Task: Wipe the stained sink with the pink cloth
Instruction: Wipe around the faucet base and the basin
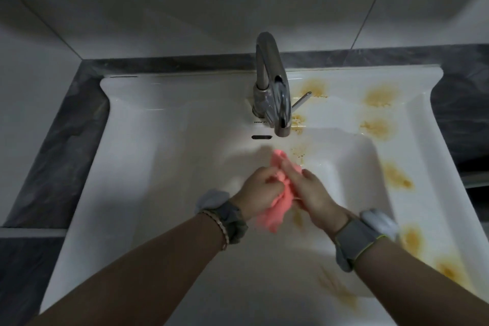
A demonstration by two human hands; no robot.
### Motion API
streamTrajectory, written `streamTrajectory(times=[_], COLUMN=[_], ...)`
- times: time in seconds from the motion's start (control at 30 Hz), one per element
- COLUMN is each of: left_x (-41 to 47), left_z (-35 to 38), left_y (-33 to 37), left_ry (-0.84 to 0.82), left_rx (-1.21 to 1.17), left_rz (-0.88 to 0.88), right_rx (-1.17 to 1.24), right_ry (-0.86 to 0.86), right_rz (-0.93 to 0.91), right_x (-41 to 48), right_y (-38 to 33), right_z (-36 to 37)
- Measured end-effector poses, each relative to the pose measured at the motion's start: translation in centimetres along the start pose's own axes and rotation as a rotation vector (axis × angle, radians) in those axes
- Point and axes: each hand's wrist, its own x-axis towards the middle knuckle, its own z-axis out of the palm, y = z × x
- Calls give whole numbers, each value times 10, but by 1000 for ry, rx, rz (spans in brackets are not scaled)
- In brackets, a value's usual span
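Both hands, left hand [260, 189] and right hand [315, 194], clutch the pink cloth [275, 209], its length apparently running toward the faucet [270, 87], above the yellow-stained white sink [148, 145].

Bathroom or washroom, domestic in look. White ceramic sink [137, 156] with overflow slot [261, 137], set in a dark marbled counter [60, 145]; chrome tap [270, 87] at the rear; large pale wall tiles [185, 21] behind.
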Motion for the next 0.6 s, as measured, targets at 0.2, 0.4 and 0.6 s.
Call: streamTrajectory(times=[0.2, 0.4, 0.6], left_x=[31, 79, 108], left_z=[-24, -92, -114], left_y=[-12, -26, -38], left_ry=[140, 591, 396], left_rx=[245, 957, 1082], left_rz=[91, 165, 123], right_rx=[90, -200, -454], right_ry=[266, 578, 273], right_rz=[-59, -490, -434], right_x=[32, 83, 142], right_y=[20, 19, 22], right_z=[-13, -4, 46])
